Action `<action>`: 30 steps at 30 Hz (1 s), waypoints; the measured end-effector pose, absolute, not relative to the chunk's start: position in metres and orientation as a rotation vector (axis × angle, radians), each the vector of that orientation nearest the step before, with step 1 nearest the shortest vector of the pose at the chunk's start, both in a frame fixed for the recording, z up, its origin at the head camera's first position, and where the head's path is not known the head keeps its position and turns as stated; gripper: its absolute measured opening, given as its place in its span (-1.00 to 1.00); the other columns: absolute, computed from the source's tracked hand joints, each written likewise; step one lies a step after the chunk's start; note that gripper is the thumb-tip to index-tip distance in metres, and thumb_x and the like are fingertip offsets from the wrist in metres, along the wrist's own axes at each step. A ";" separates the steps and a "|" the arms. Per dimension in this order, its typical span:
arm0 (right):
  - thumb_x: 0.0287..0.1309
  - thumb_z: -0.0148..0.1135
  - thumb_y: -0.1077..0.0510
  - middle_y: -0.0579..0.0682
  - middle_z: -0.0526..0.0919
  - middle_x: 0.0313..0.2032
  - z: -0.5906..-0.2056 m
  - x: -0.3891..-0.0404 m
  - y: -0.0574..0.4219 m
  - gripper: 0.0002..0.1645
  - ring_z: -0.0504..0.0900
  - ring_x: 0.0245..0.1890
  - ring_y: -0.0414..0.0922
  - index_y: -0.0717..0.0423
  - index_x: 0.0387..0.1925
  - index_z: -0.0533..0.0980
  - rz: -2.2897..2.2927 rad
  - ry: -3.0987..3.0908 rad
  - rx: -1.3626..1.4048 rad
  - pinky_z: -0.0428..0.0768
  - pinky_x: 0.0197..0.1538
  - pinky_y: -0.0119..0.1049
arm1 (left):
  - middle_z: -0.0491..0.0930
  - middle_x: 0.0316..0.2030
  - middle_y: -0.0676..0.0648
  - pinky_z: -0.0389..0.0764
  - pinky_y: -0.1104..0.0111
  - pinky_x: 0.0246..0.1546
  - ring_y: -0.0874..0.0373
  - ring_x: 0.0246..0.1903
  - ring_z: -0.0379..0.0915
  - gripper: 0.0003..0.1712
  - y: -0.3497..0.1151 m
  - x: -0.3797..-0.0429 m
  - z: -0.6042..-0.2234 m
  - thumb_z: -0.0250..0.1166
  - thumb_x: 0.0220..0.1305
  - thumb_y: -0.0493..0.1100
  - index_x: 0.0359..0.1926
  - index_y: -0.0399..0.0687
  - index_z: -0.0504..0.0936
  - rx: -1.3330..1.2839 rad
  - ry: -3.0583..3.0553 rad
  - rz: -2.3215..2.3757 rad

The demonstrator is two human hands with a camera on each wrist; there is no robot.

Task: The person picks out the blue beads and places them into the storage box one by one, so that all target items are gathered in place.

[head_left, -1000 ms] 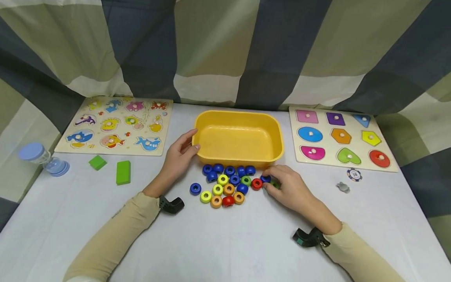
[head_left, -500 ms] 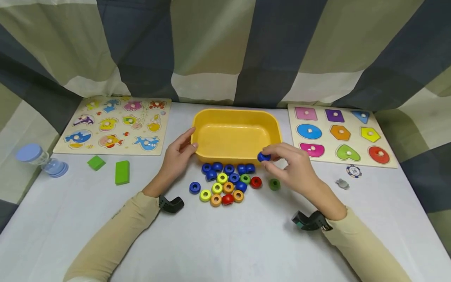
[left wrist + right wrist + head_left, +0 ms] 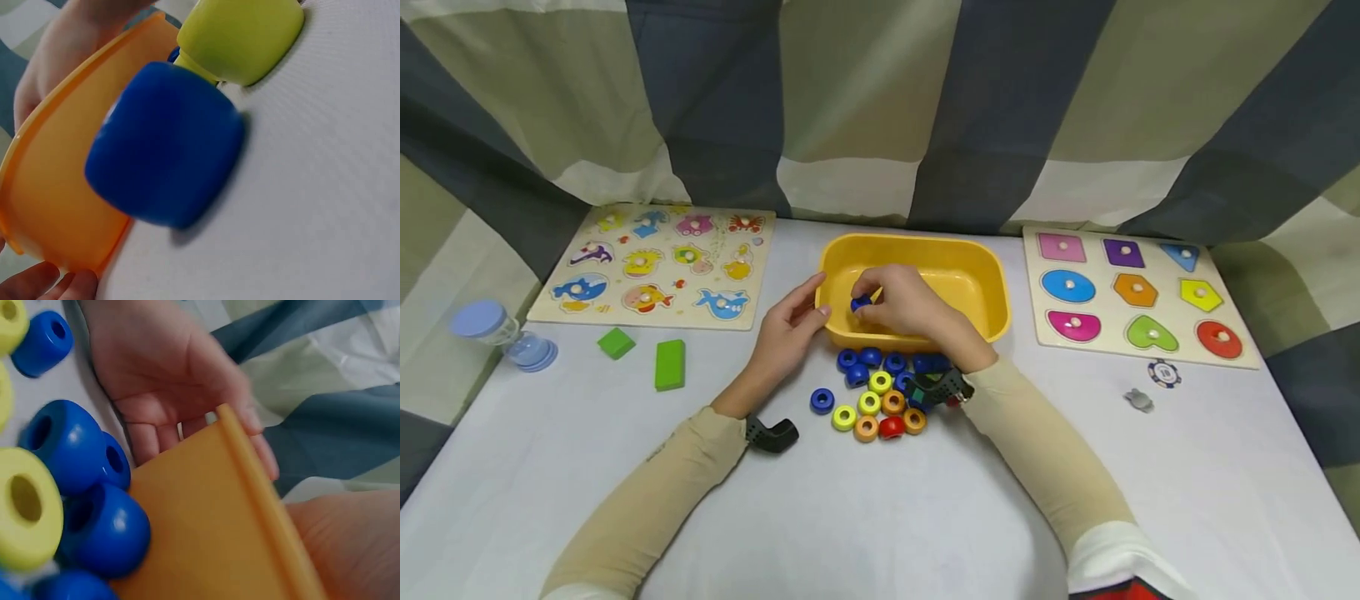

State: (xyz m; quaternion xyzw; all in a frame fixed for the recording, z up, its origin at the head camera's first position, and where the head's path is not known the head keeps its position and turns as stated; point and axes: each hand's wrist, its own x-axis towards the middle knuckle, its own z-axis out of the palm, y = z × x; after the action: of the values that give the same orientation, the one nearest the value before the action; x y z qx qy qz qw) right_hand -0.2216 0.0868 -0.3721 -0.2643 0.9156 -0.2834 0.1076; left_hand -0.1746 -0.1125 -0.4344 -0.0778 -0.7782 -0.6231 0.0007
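Observation:
In the head view, a yellow plastic tub (image 3: 962,279) stands at the middle of the white table. My left hand (image 3: 784,335) holds its left end, and in the right wrist view the thumb of that left hand (image 3: 169,369) lies at the rim. Over the inside of the tub, my right hand (image 3: 908,302) pinches a blue bead (image 3: 860,303) between thumb and fingers. Loose round beads in blue, yellow, orange and red, such as an orange bead (image 3: 867,429), lie in front of the tub. My right wrist and its camera hide some of them.
An animal peg puzzle (image 3: 700,275) lies left of the tub and a shape peg puzzle (image 3: 1105,308) right of it. Around them are two green blocks (image 3: 670,365), an hourglass-like bottle (image 3: 505,335), a poker chip (image 3: 1164,373) and a small grey piece (image 3: 1138,400).
My right hand picked up a blue bead from the right of the group and carried it up and left, over the tub. My left hand stays at the tub's left end.

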 end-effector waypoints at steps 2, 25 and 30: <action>0.14 0.36 0.15 -0.01 0.71 -0.13 -0.378 -0.227 0.078 -0.74 0.60 -0.15 -0.11 0.10 -0.11 0.63 -0.810 2.660 -0.763 0.62 0.08 -0.24 | 0.28 0.42 0.00 0.48 0.34 0.26 0.10 0.34 0.32 -0.42 -0.112 -0.174 -0.435 0.13 0.42 -0.10 0.42 0.07 0.31 -0.243 -2.445 -1.961; 0.17 0.34 0.12 0.04 0.69 -0.08 -0.380 -0.229 0.069 -0.62 0.62 -0.07 -0.07 0.12 0.02 0.56 -0.767 2.609 -0.761 0.63 0.09 -0.21 | 0.28 0.42 0.02 0.43 0.26 0.32 0.09 0.36 0.29 -0.43 -0.113 -0.175 -0.435 0.13 0.41 -0.10 0.41 0.10 0.32 -0.251 -2.453 -1.923; 0.16 0.35 0.09 0.05 0.68 -0.09 -0.358 -0.211 0.083 -0.62 0.62 -0.23 -0.10 0.11 0.00 0.56 -0.933 2.661 -0.808 0.66 -0.06 -0.26 | 0.28 0.42 0.03 0.42 0.26 0.33 0.11 0.36 0.28 -0.43 -0.114 -0.175 -0.435 0.13 0.41 -0.10 0.41 0.13 0.32 -0.254 -2.457 -1.919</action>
State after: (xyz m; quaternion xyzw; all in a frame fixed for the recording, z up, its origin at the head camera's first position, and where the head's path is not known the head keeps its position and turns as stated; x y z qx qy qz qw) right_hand -0.2113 0.0831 -0.3585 -0.2739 0.9022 -0.3164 0.1042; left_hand -0.1749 -0.1145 -0.4346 -0.0813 -0.7855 -0.6135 0.0066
